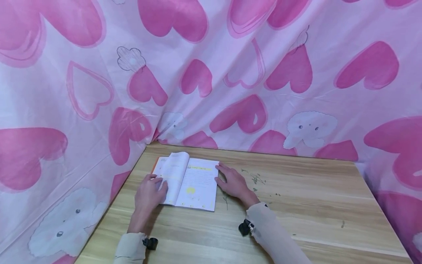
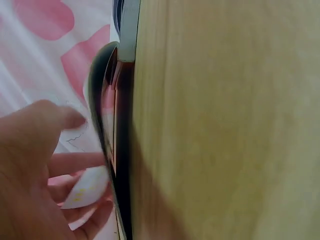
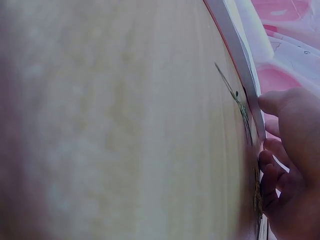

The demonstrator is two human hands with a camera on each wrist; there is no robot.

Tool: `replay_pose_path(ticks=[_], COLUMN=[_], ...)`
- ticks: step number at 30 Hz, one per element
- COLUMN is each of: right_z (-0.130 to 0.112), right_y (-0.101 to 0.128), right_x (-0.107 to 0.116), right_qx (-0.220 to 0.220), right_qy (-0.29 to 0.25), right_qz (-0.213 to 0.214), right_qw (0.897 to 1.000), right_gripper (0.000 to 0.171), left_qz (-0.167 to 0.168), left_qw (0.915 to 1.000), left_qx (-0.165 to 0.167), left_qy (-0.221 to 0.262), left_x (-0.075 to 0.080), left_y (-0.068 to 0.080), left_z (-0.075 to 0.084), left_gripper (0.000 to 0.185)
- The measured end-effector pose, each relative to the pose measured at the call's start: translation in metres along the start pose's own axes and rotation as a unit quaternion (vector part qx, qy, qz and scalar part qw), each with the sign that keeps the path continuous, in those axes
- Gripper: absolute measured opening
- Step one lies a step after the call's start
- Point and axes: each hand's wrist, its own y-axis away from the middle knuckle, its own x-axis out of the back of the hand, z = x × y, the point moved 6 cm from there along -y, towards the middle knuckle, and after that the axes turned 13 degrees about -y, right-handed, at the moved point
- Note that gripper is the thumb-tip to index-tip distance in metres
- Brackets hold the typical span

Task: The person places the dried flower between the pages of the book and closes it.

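Paper book (image 1: 186,181) between hands | left hand (image 1: 150,192) pinches page | right hand (image 1: 234,182) flat on edge

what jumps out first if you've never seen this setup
The pink heart-print cloth fills the whole backdrop and the left side. On the wooden table below lies an open book near the back left corner, the left hand on its left page with a leaf curling up, the right hand flat at its right edge.

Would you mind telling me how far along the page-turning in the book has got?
Done: the book lies open on the table. In hand: the left hand lifts a curling page while the right hand rests at the right edge. Left: laying that page flat.
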Motion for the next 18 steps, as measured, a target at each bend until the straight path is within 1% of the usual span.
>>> replay_pose_path(ticks=[2, 3, 5, 6, 10, 12, 15, 17, 18], right_z=[0.0, 0.0, 0.001, 0.001, 0.001, 0.001, 0.001, 0.001, 0.001], right_y=[0.0, 0.0, 0.0, 0.0, 0.0, 0.0, 0.0, 0.0, 0.0], right_x=[0.0, 0.0, -0.001, -0.001, -0.002, -0.002, -0.002, -0.002, -0.002], right_qx=[-0.003, -0.004, -0.007, -0.008, -0.006, -0.006, -0.005, -0.005, -0.005], right_qy=[0.001, 0.001, 0.002, 0.003, 0.004, 0.004, 0.005, 0.005, 0.005], right_qz=[-0.001, -0.001, -0.001, 0.0, 0.0, 0.0, -0.001, 0.0, 0.0], right_qw=[1.0, 1.0, 1.0, 1.0, 1.0, 1.0, 1.0, 1.0, 1.0], right_gripper=[0.061, 0.061, 0.061, 0.061, 0.061, 0.061, 0.061, 0.061, 0.061], left_qz=[-0.017, -0.02, -0.022, -0.026, -0.007, 0.013, 0.046, 0.051, 0.045], left_qw=[0.9993, 0.9987, 0.9975, 0.9971, 0.9966, 0.9949, 0.9896, 0.9861, 0.9858], left_qx=[-0.008, -0.013, -0.023, -0.026, -0.05, -0.075, -0.118, -0.146, -0.153], left_qy=[-0.032, -0.045, -0.063, -0.067, -0.065, -0.066, -0.067, -0.06, -0.052], left_x=[-0.003, -0.004, -0.005, -0.006, -0.005, -0.004, -0.004, -0.005, -0.005], left_y=[0.0, 0.0, 0.001, 0.001, 0.002, 0.002, 0.001, 0.001, 0.0], left_z=[0.003, 0.005, 0.008, 0.009, 0.013, 0.017, 0.025, 0.032, 0.036], left_gripper=[0.066, 0.072, 0.08, 0.081, 0.073, 0.066, 0.054, 0.047, 0.045])
